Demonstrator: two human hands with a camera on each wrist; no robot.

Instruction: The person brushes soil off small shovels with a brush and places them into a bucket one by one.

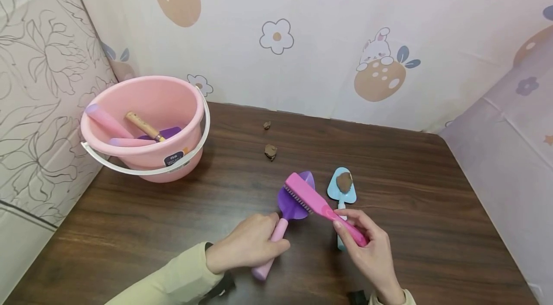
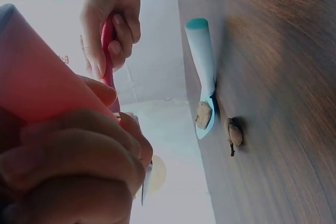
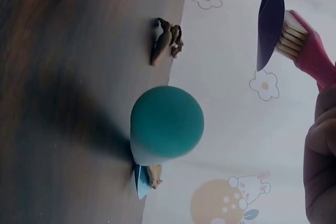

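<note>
My left hand (image 1: 246,245) grips the pink handle of a toy shovel with a purple blade (image 1: 287,205), its fingers curled round it in the left wrist view. Between thumb and fingers, my right hand (image 1: 369,245) pinches the handle of a bright pink brush (image 1: 307,191). The brush head overlaps the purple blade, and in the right wrist view its pale bristles (image 3: 292,38) meet the blade's face. Just beyond the right hand, a small light-blue shovel (image 1: 333,191) lies on the table, bearing a brown lump (image 1: 344,182).
Two brown lumps, a larger one (image 1: 270,152) and a smaller one (image 1: 267,125), lie toward the back of the dark wood table (image 1: 410,185). A pink bucket (image 1: 147,152) at the left holds several handled tools. Patterned cloth (image 1: 319,31) hangs behind the table.
</note>
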